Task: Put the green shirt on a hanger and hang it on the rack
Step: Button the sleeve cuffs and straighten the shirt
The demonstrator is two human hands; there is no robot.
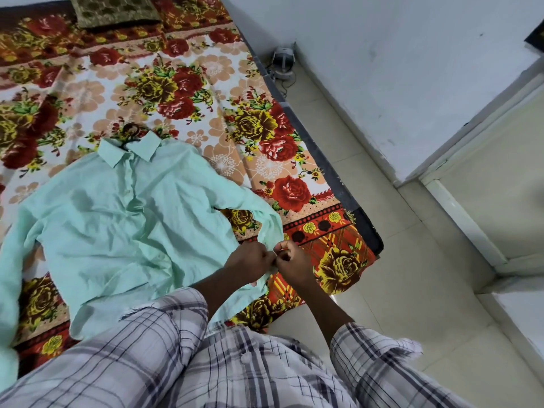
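At bed [282, 160] edge, green shirt [117, 225] cuff

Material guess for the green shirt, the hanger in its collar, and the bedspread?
Green shirt: thin woven fabric, probably cotton or a blend, with a matte finish. It lies limp and creases softly.
Hanger: only a dark, slightly glossy hook shows above the collar. It could be plastic or coated wire; I cannot tell which.
Bedspread: plush printed textile, fleece-like, with a faint sheen across the floral print.
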